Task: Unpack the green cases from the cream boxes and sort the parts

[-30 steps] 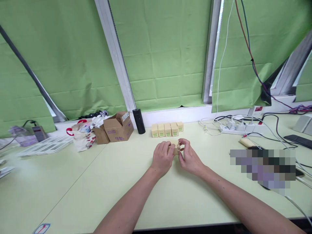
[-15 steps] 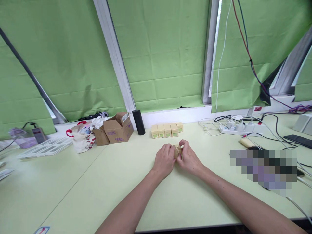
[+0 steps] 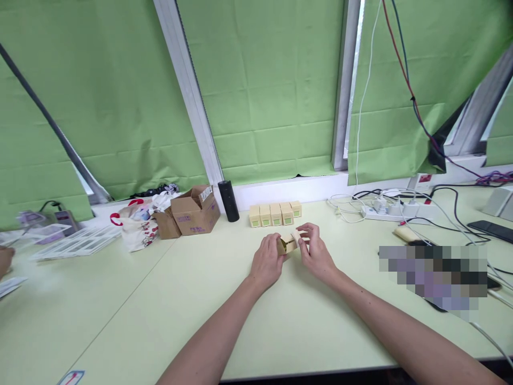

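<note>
Between my hands is a small tan cardboard box (image 3: pixel 289 241), tilted above the table, with its end flaps standing open and a dark inside showing. My left hand (image 3: pixel 267 262) is closed around the box's left side. My right hand (image 3: pixel 316 251) holds a raised flap on the right end, thumb below and fingers curled behind it. Just beyond my hands stands a row of small tan boxes (image 3: pixel 276 215) with green labels, set close together against the back of the table.
Behind to the left are a black cylinder (image 3: pixel 228 201), an open brown carton (image 3: pixel 195 211), a cloth bag (image 3: pixel 138 230) and white frames (image 3: pixel 82 243). A power strip (image 3: pixel 395 211) with tangled cables and a phone (image 3: pixel 494 231) lie right. Another person's hand (image 3: pixel 5 260) shows at the left edge.
The box in my hands has turned and its flaps now stand open. My right hand has shifted slightly right and its fingers have loosened. Another person's hand has appeared at the left edge.
</note>
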